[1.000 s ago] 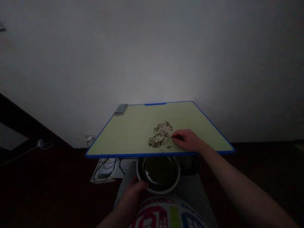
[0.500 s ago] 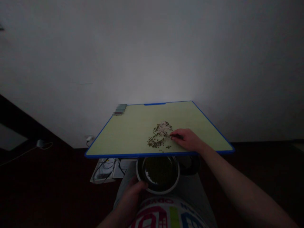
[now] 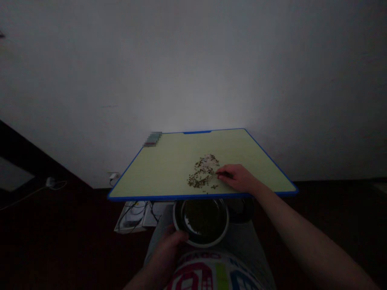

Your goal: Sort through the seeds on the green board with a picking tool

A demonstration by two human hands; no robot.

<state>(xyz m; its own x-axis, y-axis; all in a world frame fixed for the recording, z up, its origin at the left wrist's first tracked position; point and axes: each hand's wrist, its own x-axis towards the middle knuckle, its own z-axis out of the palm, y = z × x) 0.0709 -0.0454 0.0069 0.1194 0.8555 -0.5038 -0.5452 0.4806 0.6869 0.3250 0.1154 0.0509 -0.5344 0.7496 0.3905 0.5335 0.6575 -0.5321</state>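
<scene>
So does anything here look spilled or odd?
A pixelated patch oddly hides the far-left corner of the table. Small dark bits lie scattered beside the right hand; spilled or spread on purpose, I can't tell.

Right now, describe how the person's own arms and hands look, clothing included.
The left hand and right hand show no gloves. The left forearm and right forearm are bare, with no sleeve or wristband in sight. The white shirt bears big pink, lime-green and blue printing; the trousers are grey. Dim light hides finer detail.
</scene>
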